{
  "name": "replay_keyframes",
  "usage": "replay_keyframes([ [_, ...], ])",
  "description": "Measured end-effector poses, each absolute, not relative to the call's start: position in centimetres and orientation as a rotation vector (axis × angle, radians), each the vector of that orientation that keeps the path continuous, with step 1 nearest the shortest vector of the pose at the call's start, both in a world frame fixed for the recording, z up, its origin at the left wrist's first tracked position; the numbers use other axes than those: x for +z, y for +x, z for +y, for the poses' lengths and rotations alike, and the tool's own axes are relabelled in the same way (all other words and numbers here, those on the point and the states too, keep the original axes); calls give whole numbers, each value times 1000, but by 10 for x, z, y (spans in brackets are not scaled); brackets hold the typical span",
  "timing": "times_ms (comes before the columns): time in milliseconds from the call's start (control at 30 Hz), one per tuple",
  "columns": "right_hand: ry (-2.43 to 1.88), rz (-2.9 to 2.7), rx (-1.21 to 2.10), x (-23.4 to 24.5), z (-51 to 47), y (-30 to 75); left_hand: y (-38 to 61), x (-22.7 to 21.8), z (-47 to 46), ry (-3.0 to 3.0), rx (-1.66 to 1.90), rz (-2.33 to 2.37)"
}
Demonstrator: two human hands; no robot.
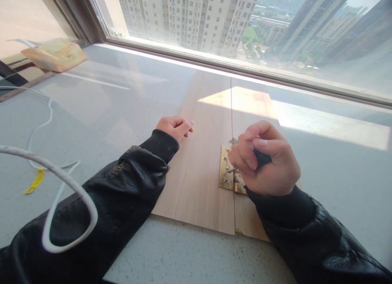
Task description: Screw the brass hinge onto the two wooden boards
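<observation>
Two pale wooden boards [202,174] lie side by side, with a narrow seam between them. Across that seam lies a brass hinge [226,180], partly hidden by my right hand [268,159]. That hand is closed around a small screwdriver [262,158]; its dark handle shows in the palm and a thin metal shaft points at the hinge's left leaf. A few screws [234,140] lie just beyond the hinge. Over the left board's edge is my left hand [175,127], fingers curled together, with nothing visible in them.
The boards lie on a speckled white counter [196,251] below a window [190,23]. A white cable [70,182] loops at the left, partly in front of my left sleeve, near a yellow tag [35,182]. A tissue pack [55,55] sits in the back left corner.
</observation>
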State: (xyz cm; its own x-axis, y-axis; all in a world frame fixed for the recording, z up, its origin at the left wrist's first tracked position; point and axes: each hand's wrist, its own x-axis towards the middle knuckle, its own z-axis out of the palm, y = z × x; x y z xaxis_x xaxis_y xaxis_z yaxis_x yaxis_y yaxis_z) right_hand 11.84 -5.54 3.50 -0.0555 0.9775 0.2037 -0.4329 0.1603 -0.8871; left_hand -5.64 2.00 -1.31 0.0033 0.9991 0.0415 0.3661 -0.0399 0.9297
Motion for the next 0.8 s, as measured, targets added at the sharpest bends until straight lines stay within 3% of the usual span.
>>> replay_keyframes([
  [233, -691, -1278, 1294, 24, -61, 121, -57, -15, 21, 1514, 1042, 1448],
  [567, -843, -1586, 401, 8, -83, 134, -57, -14, 20, 1502, 1038, 1440],
  [800, -956, -1443, 402, 8, -98, 130, -57, -13, 20, 1498, 1037, 1448],
])
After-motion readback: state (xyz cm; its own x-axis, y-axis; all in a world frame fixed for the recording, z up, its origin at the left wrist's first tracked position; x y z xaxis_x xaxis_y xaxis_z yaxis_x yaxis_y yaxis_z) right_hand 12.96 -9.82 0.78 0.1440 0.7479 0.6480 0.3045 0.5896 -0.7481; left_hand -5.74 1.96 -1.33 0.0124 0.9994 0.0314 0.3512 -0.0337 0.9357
